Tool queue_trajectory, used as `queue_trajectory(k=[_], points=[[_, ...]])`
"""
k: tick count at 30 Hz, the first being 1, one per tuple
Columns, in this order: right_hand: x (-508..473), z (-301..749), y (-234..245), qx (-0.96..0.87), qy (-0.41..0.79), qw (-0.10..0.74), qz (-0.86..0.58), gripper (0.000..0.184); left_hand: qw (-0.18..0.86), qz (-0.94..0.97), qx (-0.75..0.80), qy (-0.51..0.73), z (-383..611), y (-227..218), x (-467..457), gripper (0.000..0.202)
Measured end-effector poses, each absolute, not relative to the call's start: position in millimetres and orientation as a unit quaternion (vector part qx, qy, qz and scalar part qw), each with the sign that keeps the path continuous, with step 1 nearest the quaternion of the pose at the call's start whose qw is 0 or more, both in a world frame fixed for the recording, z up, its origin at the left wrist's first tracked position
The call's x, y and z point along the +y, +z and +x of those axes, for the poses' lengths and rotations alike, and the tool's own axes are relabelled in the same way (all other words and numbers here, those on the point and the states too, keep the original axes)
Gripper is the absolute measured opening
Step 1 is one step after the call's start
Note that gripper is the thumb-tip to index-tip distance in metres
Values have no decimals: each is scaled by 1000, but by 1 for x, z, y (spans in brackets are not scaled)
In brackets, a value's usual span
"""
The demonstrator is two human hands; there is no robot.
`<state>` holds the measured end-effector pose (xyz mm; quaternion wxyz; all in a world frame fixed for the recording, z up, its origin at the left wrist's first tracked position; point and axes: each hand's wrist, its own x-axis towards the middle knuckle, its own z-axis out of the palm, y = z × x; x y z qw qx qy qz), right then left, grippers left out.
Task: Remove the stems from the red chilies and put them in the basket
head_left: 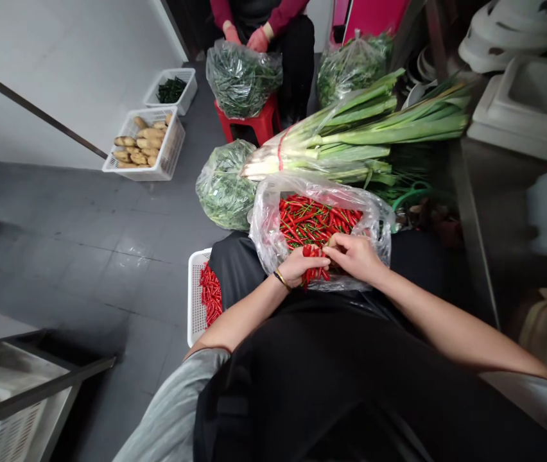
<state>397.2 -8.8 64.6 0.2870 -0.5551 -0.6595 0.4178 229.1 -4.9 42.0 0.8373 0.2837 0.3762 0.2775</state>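
Observation:
A clear plastic bag [271, 221] lies opened across my lap, full of red chili peppers [319, 218] with green stems. Over its near edge, my left hand [298, 266] is closed around a small bunch of red chilies [316, 274]. My right hand [353, 256] meets it from the right, thumb and fingers pinched together at the top of that bunch. What sits between the right fingertips is too small to make out. By my left thigh stands a white perforated basket [196, 308] with red chilies [210, 295] inside.
Leeks [350, 135] tied with a red band lie beyond the bag. Bagged greens [229, 186] sit left of them. A co-worker's gloved hands [247, 40] are at another bag on a red stool [249, 125]. Baskets of brown roots [172, 154] and dark green vegetables [189, 90] stand by the wall.

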Motion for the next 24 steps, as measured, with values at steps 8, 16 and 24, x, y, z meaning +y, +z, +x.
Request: queue_trajectory(k=[8, 16, 24], points=[[51, 400, 29, -775, 123, -9, -619, 37, 818, 251, 428, 289, 213, 49, -1, 41], [49, 439, 56, -557, 493, 269, -612, 31, 774, 253, 455, 359, 207, 46, 11, 29], [20, 399, 54, -460, 622, 331, -541, 38, 803, 313, 421, 283, 226, 50, 10, 34]])
